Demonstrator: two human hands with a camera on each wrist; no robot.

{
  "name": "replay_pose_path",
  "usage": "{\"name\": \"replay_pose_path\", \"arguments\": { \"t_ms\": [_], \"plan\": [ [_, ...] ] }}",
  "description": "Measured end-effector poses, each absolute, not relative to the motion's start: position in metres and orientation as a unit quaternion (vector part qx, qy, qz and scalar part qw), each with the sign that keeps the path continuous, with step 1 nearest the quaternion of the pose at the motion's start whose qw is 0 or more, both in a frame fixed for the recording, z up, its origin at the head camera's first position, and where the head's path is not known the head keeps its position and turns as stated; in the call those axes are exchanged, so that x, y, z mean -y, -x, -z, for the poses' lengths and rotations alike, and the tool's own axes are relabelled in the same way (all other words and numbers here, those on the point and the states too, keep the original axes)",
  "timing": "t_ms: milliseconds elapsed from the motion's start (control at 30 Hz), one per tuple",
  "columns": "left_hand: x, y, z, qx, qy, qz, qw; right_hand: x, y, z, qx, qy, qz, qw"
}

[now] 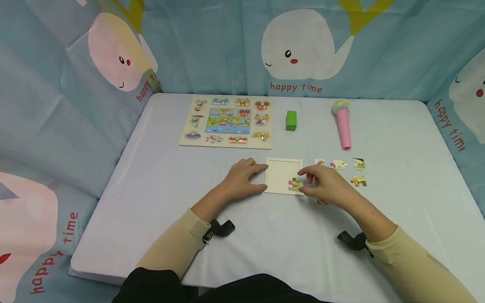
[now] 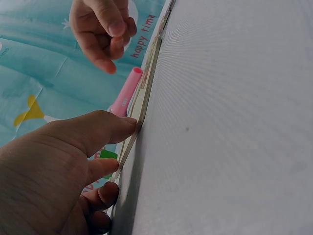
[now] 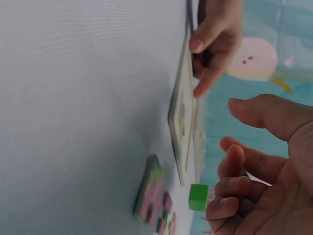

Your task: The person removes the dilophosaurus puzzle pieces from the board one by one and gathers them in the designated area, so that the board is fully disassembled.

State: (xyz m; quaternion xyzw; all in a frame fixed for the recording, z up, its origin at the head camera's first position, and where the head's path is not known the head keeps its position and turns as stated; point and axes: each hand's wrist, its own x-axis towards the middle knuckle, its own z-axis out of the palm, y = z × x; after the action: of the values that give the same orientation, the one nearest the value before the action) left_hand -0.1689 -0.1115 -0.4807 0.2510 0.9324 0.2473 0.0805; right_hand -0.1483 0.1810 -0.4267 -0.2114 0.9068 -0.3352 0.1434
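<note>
A shallow wooden puzzle frame (image 1: 280, 174) lies flat on the table, with one colourful jigsaw piece (image 1: 293, 185) in its lower right corner. The straight thumb and index finger of my left hand (image 1: 243, 179) touch the frame's left edge; its other fingers are bent. Over the frame's right edge hovers my right hand (image 1: 327, 185), thumb and index finger apart with nothing between them. In the right wrist view its remaining fingers hang loosely curled (image 3: 264, 171). Loose jigsaw pieces (image 1: 358, 181) lie right of the frame, some partly hidden by the right hand.
Farther back stands a wooden peg puzzle board (image 1: 185, 139) with picture pieces. A green block (image 1: 291, 120) and a pink toy microphone (image 1: 343, 127) are to its right. Blue whale-print curtains (image 1: 215, 40) hang behind the white table (image 1: 159, 238).
</note>
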Motion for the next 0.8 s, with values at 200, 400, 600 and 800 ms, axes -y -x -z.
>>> {"name": "replay_pose_path", "arguments": {
  "t_ms": [200, 400, 600, 800],
  "plan": [
    [0.112, 0.168, 0.481, -0.932, -0.252, -0.248, 0.077, -0.169, 0.154, 0.435, -0.910, 0.206, 0.315, 0.176],
    [0.112, 0.168, 0.482, -0.931, -0.253, -0.250, 0.078, -0.167, 0.157, 0.442, -0.916, 0.205, 0.295, 0.176],
    [0.111, 0.168, 0.482, -0.933, -0.251, -0.248, 0.077, -0.166, 0.157, 0.444, -0.913, 0.209, 0.307, 0.169],
    [0.111, 0.168, 0.482, -0.934, -0.251, -0.246, 0.072, -0.164, 0.156, 0.441, -0.918, 0.202, 0.306, 0.149]
  ]
}}
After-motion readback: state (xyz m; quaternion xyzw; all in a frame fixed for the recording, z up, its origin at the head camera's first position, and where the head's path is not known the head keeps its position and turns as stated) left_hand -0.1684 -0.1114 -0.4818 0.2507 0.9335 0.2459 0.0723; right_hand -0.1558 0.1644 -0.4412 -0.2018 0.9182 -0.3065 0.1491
